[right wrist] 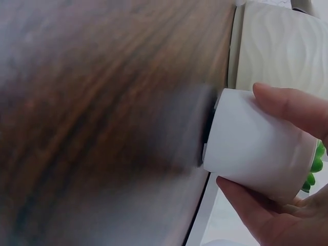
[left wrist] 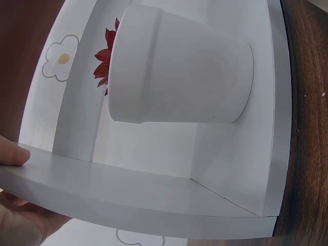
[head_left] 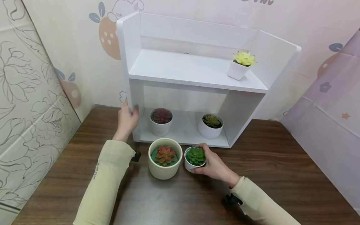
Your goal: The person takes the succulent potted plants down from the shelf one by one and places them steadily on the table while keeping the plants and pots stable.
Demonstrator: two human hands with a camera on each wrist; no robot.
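My right hand [head_left: 215, 164] grips a small white pot with a green succulent [head_left: 196, 156], thumb and fingers on opposite sides of it. In the right wrist view the white pot [right wrist: 261, 143] is close over the table. Beside it stands a larger cream pot with a reddish-orange succulent [head_left: 164, 157]. My left hand [head_left: 127, 120] holds the left side panel of a white two-tier shelf [head_left: 180, 65], the thumb on the inner face and fingers outside. Near that hand, a white pot with a dark red succulent [head_left: 161, 122] sits on the lower tier.
On the lower tier's right stands a white pot with a yellow-green succulent [head_left: 211, 125]. A square white pot with a yellow succulent [head_left: 241, 65] occupies the upper tier's right end. The shelf stands at the back of the brown wooden table [head_left: 281, 175], before a patterned backdrop.
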